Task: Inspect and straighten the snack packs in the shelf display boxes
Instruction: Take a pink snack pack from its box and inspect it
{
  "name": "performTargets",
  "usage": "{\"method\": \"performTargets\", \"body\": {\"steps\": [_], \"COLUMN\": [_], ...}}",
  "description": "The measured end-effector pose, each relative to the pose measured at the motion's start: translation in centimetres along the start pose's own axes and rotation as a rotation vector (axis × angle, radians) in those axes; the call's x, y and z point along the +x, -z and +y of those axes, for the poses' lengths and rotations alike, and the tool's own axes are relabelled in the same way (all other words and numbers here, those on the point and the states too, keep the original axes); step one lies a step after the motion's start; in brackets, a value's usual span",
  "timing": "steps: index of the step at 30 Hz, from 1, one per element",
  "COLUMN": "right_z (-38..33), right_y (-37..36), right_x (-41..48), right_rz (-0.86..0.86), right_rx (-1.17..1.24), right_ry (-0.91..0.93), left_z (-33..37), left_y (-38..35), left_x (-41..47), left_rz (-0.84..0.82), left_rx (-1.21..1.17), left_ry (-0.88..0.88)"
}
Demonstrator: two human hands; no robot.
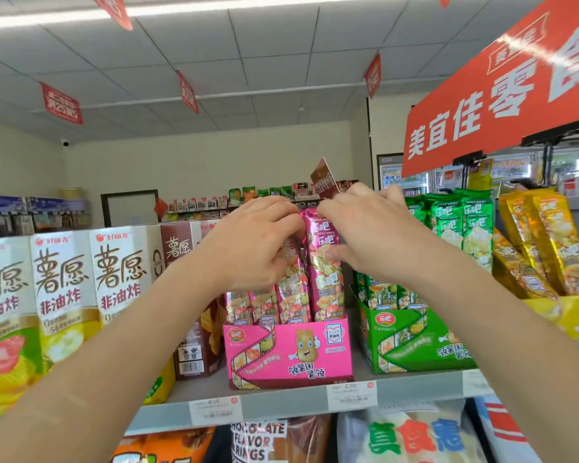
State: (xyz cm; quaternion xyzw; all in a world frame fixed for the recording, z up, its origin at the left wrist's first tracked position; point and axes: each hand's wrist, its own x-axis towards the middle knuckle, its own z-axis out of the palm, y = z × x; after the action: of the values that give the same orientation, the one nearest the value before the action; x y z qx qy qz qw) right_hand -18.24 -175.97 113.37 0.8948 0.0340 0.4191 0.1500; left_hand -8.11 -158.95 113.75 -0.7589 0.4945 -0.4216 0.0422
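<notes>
Grips the tops of pink snack packs (pixel 293 285) with curled fingers of the left hand (pixel 248 242); pinches the rightmost pack's top with right hand (pixel 365 235) fingers, thumb on its front. Four packs counted, upright in one pink display box (pixel 288 355) on the shelf (pixel 281 401), beside one green display box (pixel 411 345) and one yellow display box (pixel 575 315).

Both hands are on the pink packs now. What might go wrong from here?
1. The pink display box sits near the front edge of the shelf; tugging the pink packs may drag it off.
2. The right hand works beside the green packs and may knock them askew.
</notes>
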Motion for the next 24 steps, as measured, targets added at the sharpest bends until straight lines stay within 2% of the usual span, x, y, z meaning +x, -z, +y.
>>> {"method": "performTargets", "body": {"steps": [9, 12, 18, 24], "right_z": [-1.4, -1.9, -5.1, -7.6], "right_y": [-2.5, -3.4, -5.8, -6.9], "right_x": [-2.9, -3.7, -6.7, -7.2], "right_rz": [0.163, 0.18, 0.406, 0.324], "right_rx": [-0.073, 0.034, 0.375, 0.521], "right_ry": [-0.086, -0.142, -0.175, -0.322], "left_z": [-0.3, -0.2, -0.4, -1.3], "left_y": [2.5, 3.0, 4.1, 4.7], "left_x": [0.6, 0.5, 0.2, 0.4], "left_rz": [-0.092, -0.054, -0.056, -0.151], "left_rx": [-0.034, -0.009, -0.187, -0.343], "left_ry": [-0.044, -0.059, 0.037, 0.158]}}
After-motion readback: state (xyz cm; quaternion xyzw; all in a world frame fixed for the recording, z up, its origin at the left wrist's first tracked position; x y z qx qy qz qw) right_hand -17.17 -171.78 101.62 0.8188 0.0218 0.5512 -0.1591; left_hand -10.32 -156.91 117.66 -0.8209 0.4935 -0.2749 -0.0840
